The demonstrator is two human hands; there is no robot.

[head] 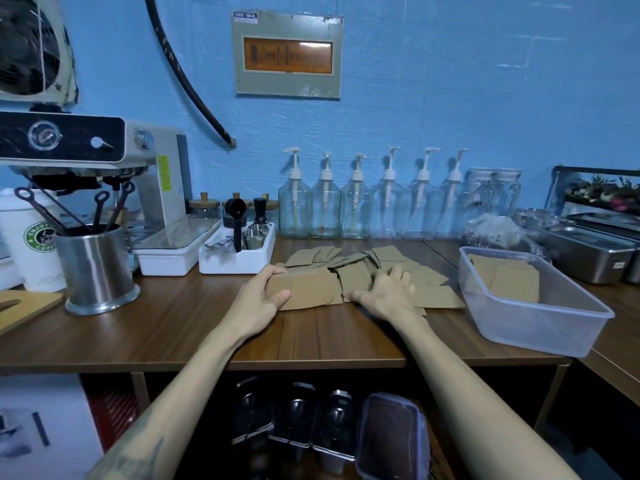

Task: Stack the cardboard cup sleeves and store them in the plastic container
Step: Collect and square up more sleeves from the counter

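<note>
A person stands at a dark wood-grain counter against a rough blue wall. Flat brown cardboard cup sleeves, matte and slightly curved along their long edges, lie scattered in an overlapping heap at the middle of the counter. The left hand grips a small squared stack of sleeves, thumb on the near edge and fingers curled over the far edge. The right hand lies flat on the loose sleeves just beside that stack, fingers spread wide and straight. To the right, near the heap but apart from it, sits a clear rectangular plastic container with rounded corners, already holding several sleeves at its far end. Behind the heap a row of clear glass pump bottles lines the wall. To the left stand a white tray of small tools, a shiny steel cup of utensils and an espresso machine. Steel pans sit far right.
</note>
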